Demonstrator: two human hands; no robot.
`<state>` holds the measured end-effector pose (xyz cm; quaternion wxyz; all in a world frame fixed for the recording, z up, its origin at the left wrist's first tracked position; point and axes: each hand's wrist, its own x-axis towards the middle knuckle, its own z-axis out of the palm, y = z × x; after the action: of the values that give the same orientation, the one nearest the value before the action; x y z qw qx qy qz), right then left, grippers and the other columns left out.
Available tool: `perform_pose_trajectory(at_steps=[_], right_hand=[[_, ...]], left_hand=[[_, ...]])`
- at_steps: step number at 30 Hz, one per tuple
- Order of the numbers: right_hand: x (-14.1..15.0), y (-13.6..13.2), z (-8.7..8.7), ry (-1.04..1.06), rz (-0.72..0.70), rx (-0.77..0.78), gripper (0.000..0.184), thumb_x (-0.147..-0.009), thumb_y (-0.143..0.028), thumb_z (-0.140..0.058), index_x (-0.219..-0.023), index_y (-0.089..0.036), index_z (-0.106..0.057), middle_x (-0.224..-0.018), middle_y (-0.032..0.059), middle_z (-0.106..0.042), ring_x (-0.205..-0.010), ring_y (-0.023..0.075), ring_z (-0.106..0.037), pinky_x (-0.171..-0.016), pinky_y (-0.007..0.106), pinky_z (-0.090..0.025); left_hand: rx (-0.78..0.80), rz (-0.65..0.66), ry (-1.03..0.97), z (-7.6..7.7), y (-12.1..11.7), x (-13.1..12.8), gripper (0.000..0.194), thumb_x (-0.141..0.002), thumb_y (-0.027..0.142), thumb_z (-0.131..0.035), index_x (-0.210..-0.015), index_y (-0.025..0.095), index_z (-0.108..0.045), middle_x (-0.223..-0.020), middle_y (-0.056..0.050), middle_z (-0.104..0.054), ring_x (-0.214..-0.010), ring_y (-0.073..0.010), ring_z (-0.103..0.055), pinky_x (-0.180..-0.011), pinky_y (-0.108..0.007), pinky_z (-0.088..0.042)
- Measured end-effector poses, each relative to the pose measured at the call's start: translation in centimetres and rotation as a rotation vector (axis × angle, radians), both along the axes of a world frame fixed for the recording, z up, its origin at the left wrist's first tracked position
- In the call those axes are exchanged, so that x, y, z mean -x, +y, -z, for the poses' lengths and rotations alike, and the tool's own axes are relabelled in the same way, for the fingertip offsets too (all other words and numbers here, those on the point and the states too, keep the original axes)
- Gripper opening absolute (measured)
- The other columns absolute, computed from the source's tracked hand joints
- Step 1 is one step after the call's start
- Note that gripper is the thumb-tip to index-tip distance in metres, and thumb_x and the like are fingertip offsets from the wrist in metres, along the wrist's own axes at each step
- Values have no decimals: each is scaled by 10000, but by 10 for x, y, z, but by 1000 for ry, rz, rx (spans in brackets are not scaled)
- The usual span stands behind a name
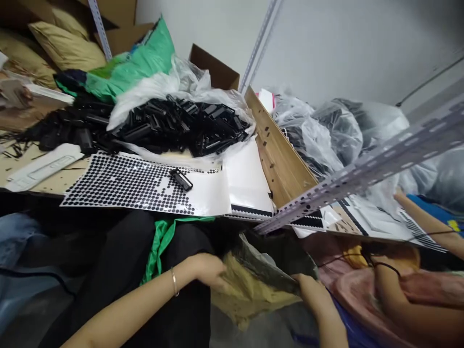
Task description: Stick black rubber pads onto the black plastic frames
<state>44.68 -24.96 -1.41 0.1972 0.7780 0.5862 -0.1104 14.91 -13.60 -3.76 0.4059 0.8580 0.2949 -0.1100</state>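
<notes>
A tan woven sack (253, 290) with a dark grey inside hangs low in front of me, below the table edge, its mouth spread apart. My left hand (208, 271), with a bracelet at the wrist, is closed on the sack's left side; its fingertips are blurred and partly hidden. At the right rim, my right hand (312, 292) grips the sack. Something pale shows inside the mouth, too unclear to name. On the table above lies a sheet of black round stickers (126, 183), with one black plastic part (181, 180) resting on it.
Many black plastic parts (174, 121) fill an open clear bag behind the sheet. A cardboard divider (282, 159) and a slotted metal post (348, 169) stand to the right. Another person's arm (402, 299) is close at my right. A green bag (145, 67) lies behind.
</notes>
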Motion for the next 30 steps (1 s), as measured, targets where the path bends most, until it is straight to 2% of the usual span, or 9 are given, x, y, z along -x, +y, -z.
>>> perform_pose_trajectory(at_steps=[3, 4, 7, 10, 15, 18, 22, 25, 30], right_hand=[[-4, 24, 5, -24, -62, 1, 429, -739, -1, -437, -882, -227, -773, -917, 115, -764, -1010, 274, -666, -888, 382, -409], [0, 31, 12, -23, -90, -3, 407, -732, -7, -451, -858, -224, -772, -905, 112, -763, -1023, 280, -655, -926, 403, -388], [18, 41, 37, 6, -144, -4, 378, -722, -14, -467, -808, -230, -764, -871, 86, -764, -986, 258, -661, -999, 418, -350], [32, 40, 57, 16, -142, -36, 443, -729, 2, -415, -819, -263, -758, -891, 57, -765, -998, 250, -659, -1040, 450, -336], [50, 45, 61, 18, -87, -184, 552, -705, 33, -365, -916, -307, -745, -1123, 69, -719, -1126, 314, -601, -1050, 585, -309], [73, 67, 42, 266, -66, -197, 514, -700, -9, -410, -1006, -279, -722, -1184, 74, -688, -1155, 288, -592, -1043, 503, -388], [119, 107, -2, 619, -137, -287, 379, -870, -220, -401, -1149, -209, -658, -1194, 102, -673, -1143, 253, -603, -1020, 419, -451], [152, 133, -40, 704, -221, -279, 327, -899, -292, -449, -1145, -234, -656, -1191, 82, -676, -1134, 248, -605, -1009, 408, -457], [184, 169, -84, 703, -293, -325, 305, -932, -344, -443, -1122, -244, -660, -1062, 63, -719, -911, 216, -674, -843, 350, -526]], left_hand=[[78, 291, -121, -7, -8, 32, 483, -718, 509, -722, -1133, 268, -660, -950, -36, -763, -856, -244, -715, -728, -293, -525], [56, 306, -169, -11, -9, 42, 510, -748, 522, -689, -1185, 265, -635, -996, -51, -759, -891, -253, -711, -759, -308, -521], [-28, 166, -288, -24, -10, 73, 573, -818, 527, -609, -1309, 237, -555, -1167, -104, -706, -1046, -282, -664, -882, -355, -487], [32, 80, -340, -42, -5, 103, 553, -853, 506, -573, -1349, 269, -521, -1214, -82, -684, -1099, -274, -634, -935, -362, -461], [150, -30, -315, -58, 12, 137, 575, -816, 440, -649, -1361, 329, -505, -1230, -34, -676, -1109, -261, -623, -943, -342, -464], [-19, -185, -280, -62, 39, 134, 550, -815, 311, -665, -1345, 301, -520, -1277, -56, -644, -1157, -277, -587, -991, -388, -442], [-353, -356, -292, -61, 111, 117, 550, -819, 115, -602, -1345, 239, -502, -1421, -96, -524, -1322, -261, -452, -1096, -416, -352], [-502, -451, -184, -51, 166, 114, 589, -700, -33, -619, -1223, 235, -588, -1498, -98, -433, -1447, -324, -238, -1164, -582, -109], [-484, -519, -288, -37, 200, 125, 217, -768, 35, -588, -844, 217, -677, -1204, -49, -681, -1300, -277, -479, -1172, -562, -83]])
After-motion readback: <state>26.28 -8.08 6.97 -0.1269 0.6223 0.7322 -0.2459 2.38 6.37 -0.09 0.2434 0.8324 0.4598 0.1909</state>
